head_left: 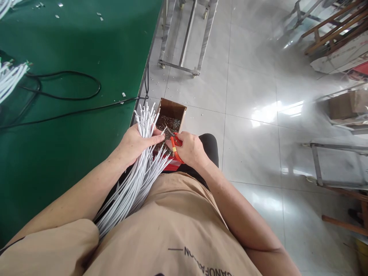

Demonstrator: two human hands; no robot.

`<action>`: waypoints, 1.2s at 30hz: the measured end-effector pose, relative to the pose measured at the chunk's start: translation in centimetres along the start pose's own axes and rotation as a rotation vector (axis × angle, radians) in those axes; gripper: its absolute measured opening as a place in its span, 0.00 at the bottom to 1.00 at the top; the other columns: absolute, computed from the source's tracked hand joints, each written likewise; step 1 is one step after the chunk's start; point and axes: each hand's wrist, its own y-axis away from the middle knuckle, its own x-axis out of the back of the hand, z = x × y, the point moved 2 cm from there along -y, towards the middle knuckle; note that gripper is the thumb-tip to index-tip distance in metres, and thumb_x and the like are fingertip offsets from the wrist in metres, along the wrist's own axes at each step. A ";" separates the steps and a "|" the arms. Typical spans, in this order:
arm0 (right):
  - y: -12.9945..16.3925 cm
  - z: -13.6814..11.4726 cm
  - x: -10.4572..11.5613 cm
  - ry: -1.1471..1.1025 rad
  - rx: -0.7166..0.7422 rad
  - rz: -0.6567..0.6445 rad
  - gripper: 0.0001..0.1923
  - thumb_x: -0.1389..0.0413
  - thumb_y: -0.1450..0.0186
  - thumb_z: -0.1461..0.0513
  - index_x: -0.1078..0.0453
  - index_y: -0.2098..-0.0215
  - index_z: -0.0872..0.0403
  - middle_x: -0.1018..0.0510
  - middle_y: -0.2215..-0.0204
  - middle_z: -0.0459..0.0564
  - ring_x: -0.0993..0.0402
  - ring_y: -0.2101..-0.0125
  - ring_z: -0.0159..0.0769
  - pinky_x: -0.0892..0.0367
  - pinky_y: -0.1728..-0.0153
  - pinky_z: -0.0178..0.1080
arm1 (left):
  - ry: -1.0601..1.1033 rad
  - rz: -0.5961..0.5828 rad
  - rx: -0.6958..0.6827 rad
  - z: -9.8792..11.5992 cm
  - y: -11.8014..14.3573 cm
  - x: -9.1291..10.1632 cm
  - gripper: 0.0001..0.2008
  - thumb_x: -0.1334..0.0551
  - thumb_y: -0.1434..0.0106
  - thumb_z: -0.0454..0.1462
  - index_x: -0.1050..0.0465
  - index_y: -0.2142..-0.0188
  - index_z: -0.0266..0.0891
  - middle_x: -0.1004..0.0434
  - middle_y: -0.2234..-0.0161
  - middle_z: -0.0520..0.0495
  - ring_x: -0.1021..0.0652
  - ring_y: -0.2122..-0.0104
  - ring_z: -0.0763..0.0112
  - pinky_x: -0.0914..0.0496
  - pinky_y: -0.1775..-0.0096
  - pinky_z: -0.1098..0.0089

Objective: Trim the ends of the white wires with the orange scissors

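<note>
1. Cables [138, 172]: white bundle, running from our lap up past the table edge, ends fanned out beside the box; we grip it mid-length.
2. Table [71, 134]: green top on our left, black cords [66, 96] looping across it, more white cables [10, 78] at its far edge.
3. Box [171, 115]: brown carton on the floor, just beyond our hands, holding small dark scraps.
4. Left hand [135, 143]: we close it around the bundle, thumb across the strands.
5. Right hand [191, 149]: we wrap it on the cutters.
6. Cutters [174, 143]: orange-handled, tip at one cable end, above the box.
</note>
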 end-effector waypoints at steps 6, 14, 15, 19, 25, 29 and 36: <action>0.2 -0.5 0.8 0.127 -0.003 -0.053 0.21 0.51 0.38 0.47 0.30 0.76 0.53 0.26 0.76 0.51 0.31 0.75 0.36 0.49 0.75 0.36 | -0.134 0.052 -0.061 -0.4 -0.2 0.3 0.16 0.28 0.58 0.41 0.27 0.71 0.37 0.23 0.70 0.50 0.24 0.69 0.68 0.31 0.60 0.66; 0.3 -0.9 1.3 0.237 0.008 -0.091 0.20 0.52 0.36 0.49 0.27 0.70 0.54 0.24 0.74 0.54 0.28 0.71 0.40 0.48 0.74 0.37 | -0.261 0.039 -0.100 0.1 0.1 0.3 0.13 0.30 0.53 0.43 0.26 0.71 0.38 0.22 0.69 0.48 0.23 0.67 0.66 0.31 0.60 0.67; 0.3 -0.8 1.3 0.243 0.007 -0.088 0.20 0.52 0.36 0.49 0.27 0.70 0.54 0.24 0.73 0.54 0.28 0.71 0.40 0.47 0.74 0.37 | -0.229 0.026 -0.090 0.1 0.1 0.2 0.12 0.30 0.52 0.42 0.26 0.71 0.38 0.21 0.69 0.48 0.23 0.67 0.66 0.31 0.60 0.67; 0.4 -0.4 1.0 0.239 0.030 -0.050 0.20 0.51 0.36 0.49 0.28 0.71 0.54 0.24 0.72 0.54 0.29 0.72 0.38 0.47 0.74 0.37 | -0.056 -0.054 -0.059 0.0 0.2 -0.1 0.11 0.31 0.50 0.40 0.29 0.69 0.39 0.20 0.70 0.48 0.21 0.67 0.65 0.29 0.61 0.67; 0.1 0.5 0.7 -0.087 0.004 0.019 0.18 0.45 0.41 0.50 0.31 0.78 0.55 0.28 0.78 0.48 0.37 0.77 0.31 0.47 0.75 0.35 | -0.061 -0.055 -0.066 -0.3 0.0 0.0 0.11 0.31 0.51 0.41 0.29 0.71 0.39 0.21 0.70 0.48 0.22 0.68 0.66 0.30 0.63 0.67; -0.3 -0.1 1.2 -0.678 -0.119 0.011 0.14 0.44 0.43 0.53 0.26 0.68 0.55 0.30 0.80 0.43 0.38 0.78 0.28 0.43 0.74 0.33 | -0.165 -0.017 -0.083 -0.5 -0.2 0.2 0.13 0.30 0.54 0.43 0.27 0.72 0.39 0.24 0.72 0.50 0.25 0.70 0.68 0.31 0.64 0.69; -0.8 -1.1 0.4 -0.980 -0.142 0.023 0.08 0.42 0.47 0.58 0.27 0.72 0.55 0.30 0.80 0.42 0.42 0.80 0.25 0.42 0.76 0.31 | -0.235 -0.019 -0.092 -0.2 -0.1 0.2 0.16 0.29 0.54 0.44 0.28 0.69 0.39 0.23 0.71 0.51 0.25 0.70 0.68 0.32 0.62 0.67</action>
